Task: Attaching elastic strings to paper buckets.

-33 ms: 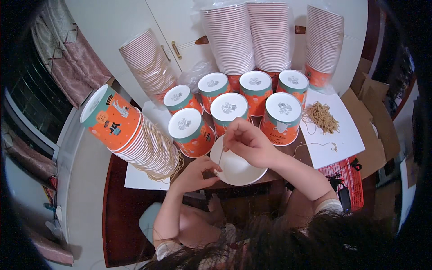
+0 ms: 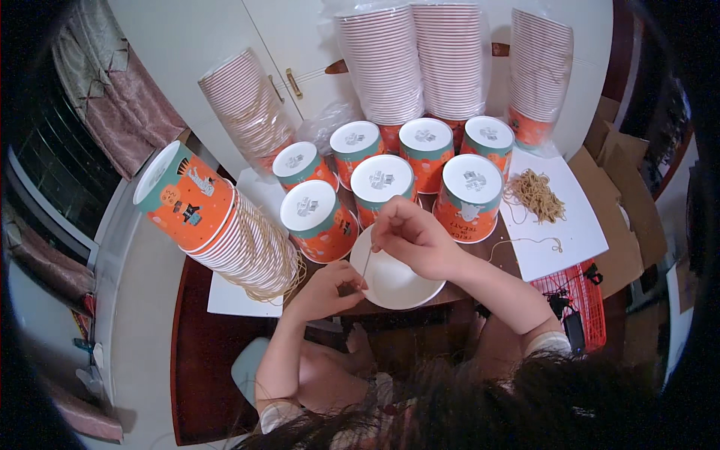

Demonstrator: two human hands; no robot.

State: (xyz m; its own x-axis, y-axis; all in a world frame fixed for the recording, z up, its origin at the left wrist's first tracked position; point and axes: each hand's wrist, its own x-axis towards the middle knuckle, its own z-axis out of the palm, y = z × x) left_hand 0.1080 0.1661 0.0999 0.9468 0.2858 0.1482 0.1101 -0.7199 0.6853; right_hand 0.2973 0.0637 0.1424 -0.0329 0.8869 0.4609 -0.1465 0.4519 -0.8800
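Note:
A white paper bucket [image 2: 397,289] lies with its open mouth toward me at the table's near edge. My left hand [image 2: 326,289] grips its left rim, fingers closed around the edge. My right hand [image 2: 416,240] hovers over the bucket's upper rim and pinches a thin tan string [image 2: 365,268]. That string runs down from my right fingers to my left fingers. Just behind the hands stand several orange-and-teal paper buckets [image 2: 382,184], upside down with white bases up.
A long stack of nested buckets [image 2: 225,229] lies on its side at the left. Plastic-wrapped stacks [image 2: 382,64] stand at the back. A pile of tan strings [image 2: 536,195] and one loose string [image 2: 525,241] rest on a white sheet [image 2: 577,232]. A red basket [image 2: 577,296] sits lower right.

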